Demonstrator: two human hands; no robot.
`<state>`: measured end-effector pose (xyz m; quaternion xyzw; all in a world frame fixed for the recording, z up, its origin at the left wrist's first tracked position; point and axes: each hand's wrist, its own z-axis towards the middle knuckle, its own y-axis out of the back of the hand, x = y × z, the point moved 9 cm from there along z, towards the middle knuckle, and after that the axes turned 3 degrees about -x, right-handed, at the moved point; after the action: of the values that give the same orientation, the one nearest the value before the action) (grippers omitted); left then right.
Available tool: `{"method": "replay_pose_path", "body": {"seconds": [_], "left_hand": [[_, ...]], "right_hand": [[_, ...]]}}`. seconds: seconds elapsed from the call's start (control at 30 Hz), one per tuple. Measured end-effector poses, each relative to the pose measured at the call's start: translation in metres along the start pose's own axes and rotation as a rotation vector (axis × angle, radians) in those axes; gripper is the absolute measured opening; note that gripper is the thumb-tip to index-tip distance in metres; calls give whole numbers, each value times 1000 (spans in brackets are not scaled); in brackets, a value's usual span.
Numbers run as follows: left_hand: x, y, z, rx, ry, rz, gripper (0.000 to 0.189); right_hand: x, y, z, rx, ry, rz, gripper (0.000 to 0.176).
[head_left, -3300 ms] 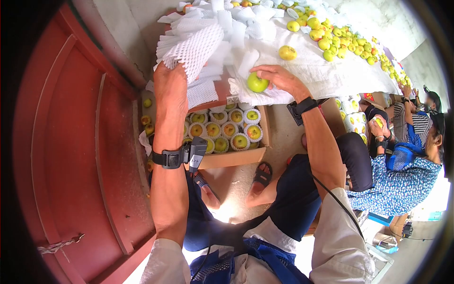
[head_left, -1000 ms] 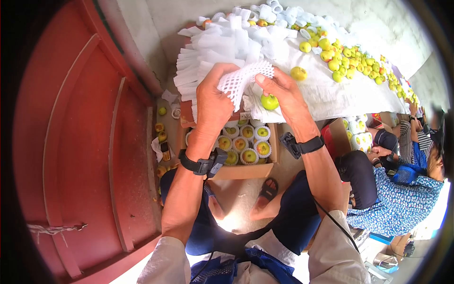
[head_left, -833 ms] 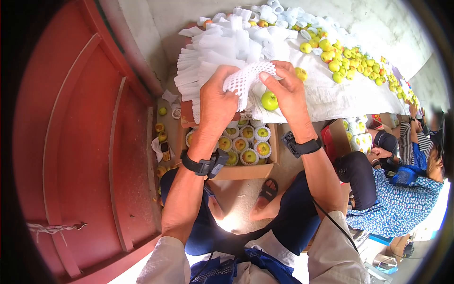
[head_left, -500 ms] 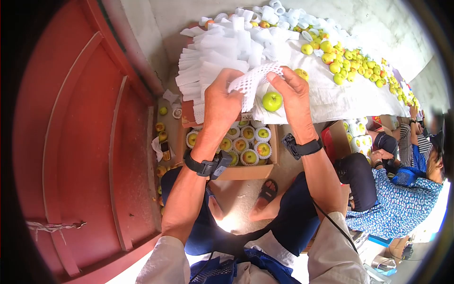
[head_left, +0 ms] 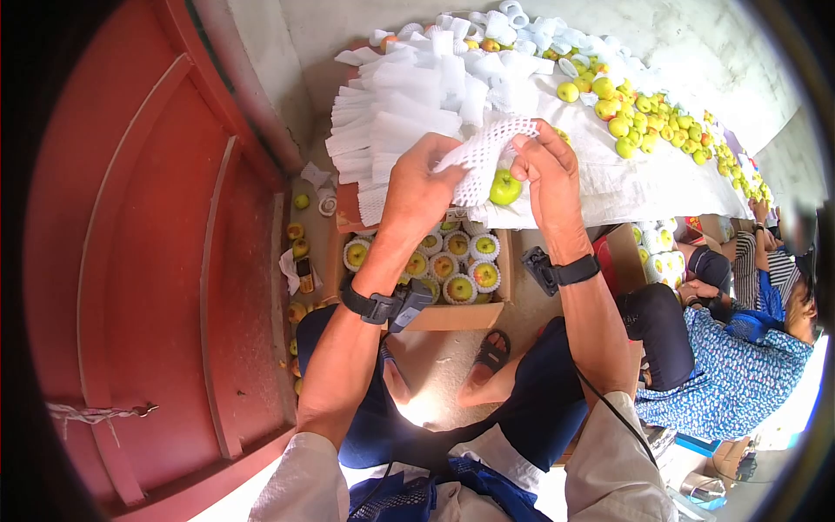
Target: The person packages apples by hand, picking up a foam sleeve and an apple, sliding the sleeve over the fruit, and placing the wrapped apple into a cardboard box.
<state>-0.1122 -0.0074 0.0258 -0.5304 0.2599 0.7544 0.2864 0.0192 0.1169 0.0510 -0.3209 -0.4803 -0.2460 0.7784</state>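
Observation:
A white foam fruit net [head_left: 484,158] is stretched between my two hands above the table edge. My left hand [head_left: 424,181] grips its left end, and my right hand [head_left: 550,168] pinches the upper right end. A green apple [head_left: 504,187] sits on the white cloth just behind the net, partly covered by it and by my right fingers. Below my wrists stands an open cardboard box [head_left: 444,320] holding netted apples [head_left: 458,288] in rows. Flattened foam nets [head_left: 404,130] lie heaped on the table to the left of my hands.
Loose apples [head_left: 648,117] spread along the white cloth [head_left: 609,187] to the right. A red door [head_left: 148,261] stands at left, with apples [head_left: 296,231] on the floor beside it. A seated person in a blue patterned top [head_left: 731,374] is at right, near another box [head_left: 619,254].
Both hands have shifted slightly right with the foam net, which is pulled wider. My right fingers have curled more tightly at its end, and the net covers more of the green apple.

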Motion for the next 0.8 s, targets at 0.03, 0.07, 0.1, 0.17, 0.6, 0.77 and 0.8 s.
{"method": "replay_pose_path", "body": {"seconds": [0.03,0.07,0.1,0.17,0.6,0.77,0.8], "left_hand": [[-1,-1,0,0,0,0,18],[-1,-4,-2,31,18,-14,18],[-3,-7,-2,61,39,-28,18],[-13,-10,-5,114,50,-50,23],[15,-22,-5,251,301,-616,53],[9,-21,-8,286,301,-564,48],[11,-19,-7,269,312,-530,46]], "right_hand": [[-6,3,1,-15,-57,100,14],[-9,6,2,-14,-54,99,14],[-16,13,5,-35,-99,124,15],[-21,20,8,-56,-145,149,17],[-7,-8,-7,281,-31,-135,29],[-40,-7,-7,322,-371,577,30],[-39,-5,-10,232,-407,601,30]]}}
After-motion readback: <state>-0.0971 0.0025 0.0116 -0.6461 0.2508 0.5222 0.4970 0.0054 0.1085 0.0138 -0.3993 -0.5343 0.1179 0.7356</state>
